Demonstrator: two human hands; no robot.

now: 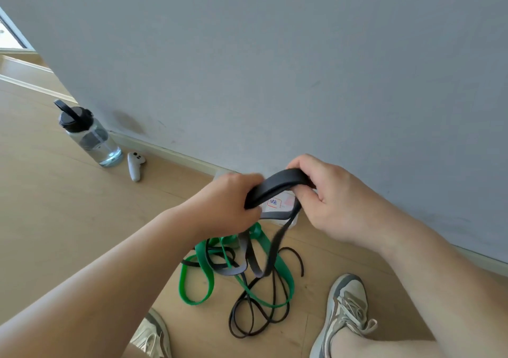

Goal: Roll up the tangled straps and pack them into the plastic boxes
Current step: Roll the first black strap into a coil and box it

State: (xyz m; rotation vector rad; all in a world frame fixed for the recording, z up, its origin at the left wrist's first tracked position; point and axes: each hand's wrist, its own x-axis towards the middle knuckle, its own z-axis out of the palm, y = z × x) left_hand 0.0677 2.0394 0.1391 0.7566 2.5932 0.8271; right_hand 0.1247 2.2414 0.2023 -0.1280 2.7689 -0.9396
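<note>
clear water bottle (90, 134), black lid, partly filled, stands upright on the light wood floor (68, 206) near the grey wall (275, 55). white handheld controller (135, 165) lies just beside the bottle. pale baseboard (176, 154) runs along the wall foot. two grey-and-cream laced sneakers at bottom: left sneaker (154, 335) partly hidden, right sneaker (346, 311) more fully visible.

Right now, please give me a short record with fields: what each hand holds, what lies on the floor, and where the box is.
left hand: grips one end of the dark strap
right hand: fingers curled round its other end
strap: arches between the hands, rest hangs to the floor
floor pile: green strap and thin black cord, tangled
plastic box: behind the hands, mostly hidden
by the wall: water bottle, white controller
</note>
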